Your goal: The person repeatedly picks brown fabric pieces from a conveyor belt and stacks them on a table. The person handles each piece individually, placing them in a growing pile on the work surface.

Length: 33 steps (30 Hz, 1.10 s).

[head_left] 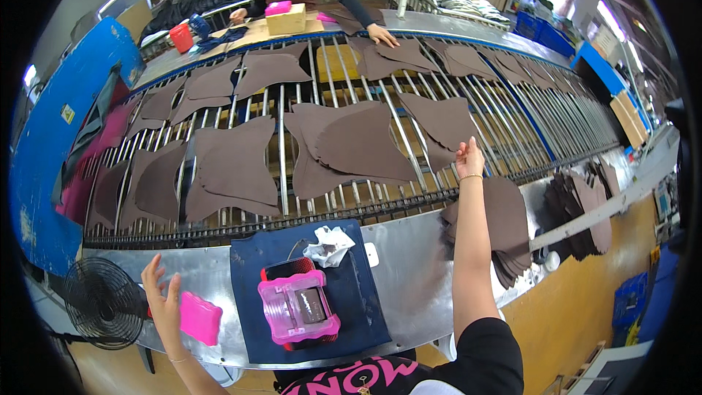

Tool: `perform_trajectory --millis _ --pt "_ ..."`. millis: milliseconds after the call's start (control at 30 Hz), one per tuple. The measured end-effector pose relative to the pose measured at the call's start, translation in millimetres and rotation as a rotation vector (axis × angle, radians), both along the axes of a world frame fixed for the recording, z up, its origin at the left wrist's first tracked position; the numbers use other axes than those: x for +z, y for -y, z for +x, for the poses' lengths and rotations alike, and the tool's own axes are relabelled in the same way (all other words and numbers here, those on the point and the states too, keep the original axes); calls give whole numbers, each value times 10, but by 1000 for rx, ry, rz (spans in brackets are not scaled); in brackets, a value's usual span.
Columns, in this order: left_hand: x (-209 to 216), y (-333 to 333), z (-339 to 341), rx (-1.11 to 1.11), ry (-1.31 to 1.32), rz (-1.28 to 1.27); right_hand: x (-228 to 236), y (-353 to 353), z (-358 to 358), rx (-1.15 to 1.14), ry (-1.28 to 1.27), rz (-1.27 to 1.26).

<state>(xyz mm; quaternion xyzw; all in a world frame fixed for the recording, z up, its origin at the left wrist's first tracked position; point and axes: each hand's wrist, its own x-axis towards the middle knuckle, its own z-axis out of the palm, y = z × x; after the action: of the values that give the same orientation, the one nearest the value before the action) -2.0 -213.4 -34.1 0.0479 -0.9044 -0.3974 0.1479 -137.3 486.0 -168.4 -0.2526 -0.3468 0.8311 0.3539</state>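
Observation:
My left hand [162,292] is raised above the metal table edge, fingers spread, holding nothing. Closest to it lies a bright pink block [199,317]. My right hand [470,159] reaches forward over the roller conveyor, fingers pinched together at the right edge of a brown cut sheet piece [441,118]. That piece lies partly over another brown piece on the rollers. Beneath my right forearm, a stack of similar brown pieces [506,212] rests on the table. In front of me, a pink-rimmed container [296,307] with a dark block inside stands on a dark blue mat [248,285].
Pairs of brown pieces [234,164] lie along the conveyor [283,153]. Across it, a person's hand [382,35] touches other pieces. A black fan [104,303] stands left, crumpled white paper or cloth [329,246] on the mat. A pale bar [607,208] crosses at right.

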Motion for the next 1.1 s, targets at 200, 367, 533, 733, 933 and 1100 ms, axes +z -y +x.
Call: perform_trajectory --millis 200,367,533,733,933,1100 --pt "11 -90 -33 -36 -42 47 547 325 1488 -108 317 588" --pt "-84 -192 -29 -111 -7 152 204 -96 2810 -332 1464 1398" --pt "-142 -246 55 -171 21 284 124 -116 2985 -197 1555 1369" --pt "-216 -78 177 -179 12 228 424 32 2745 -68 1898 1163" --pt "-279 -9 230 -192 25 224 574 168 2770 -43 1992 1121" --pt "-399 153 172 -128 27 217 665 294 2704 -294 1932 1205"
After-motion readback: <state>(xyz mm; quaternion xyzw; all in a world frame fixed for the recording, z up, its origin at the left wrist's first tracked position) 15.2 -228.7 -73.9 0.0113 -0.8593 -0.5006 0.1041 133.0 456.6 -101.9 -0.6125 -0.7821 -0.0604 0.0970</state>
